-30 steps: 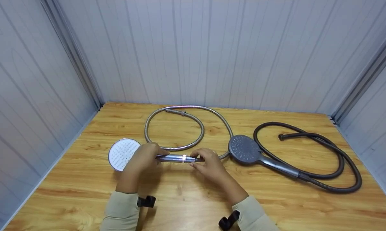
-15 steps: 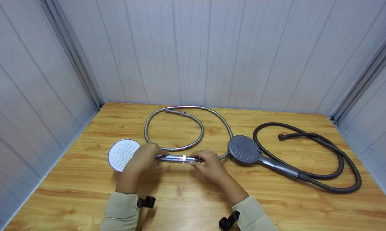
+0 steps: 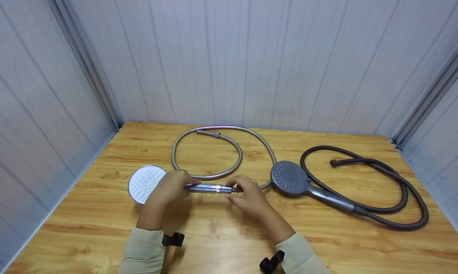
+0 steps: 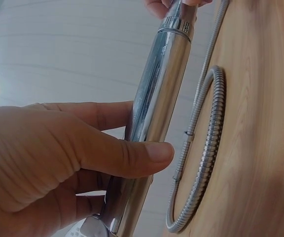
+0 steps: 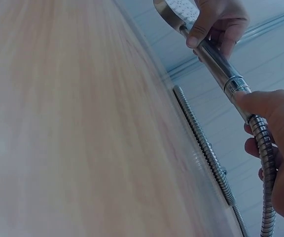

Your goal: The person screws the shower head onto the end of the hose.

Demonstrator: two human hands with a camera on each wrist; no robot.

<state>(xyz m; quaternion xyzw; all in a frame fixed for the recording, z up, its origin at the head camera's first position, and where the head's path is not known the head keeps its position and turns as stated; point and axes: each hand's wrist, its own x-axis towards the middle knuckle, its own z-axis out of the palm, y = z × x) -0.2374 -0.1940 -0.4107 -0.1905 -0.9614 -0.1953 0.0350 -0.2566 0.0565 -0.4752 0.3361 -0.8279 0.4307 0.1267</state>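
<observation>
A chrome hand shower with a round white spray face (image 3: 144,183) is held level above the table in the head view. My left hand (image 3: 171,188) grips its handle (image 3: 205,188) close to the head, the thumb lying across the chrome in the left wrist view. At the handle's other end, my right hand (image 3: 249,196) pinches the tapered hose nut (image 5: 244,106) between thumb and fingers. From that nut the silver metal hose (image 5: 266,168) runs down past the right palm. The hose joins the handle there; the threads are hidden.
Behind the hands the silver hose (image 3: 241,152) lies looped on the wooden table (image 3: 217,243). To the right lies a grey hand shower (image 3: 289,177) attached to a coiled dark hose (image 3: 404,226). Pale panel walls (image 3: 229,68) enclose the back and sides.
My right thumb and fingers shift slightly on the hose nut, moving up to the handle's end and back. The left hand and shower head stay in place.
</observation>
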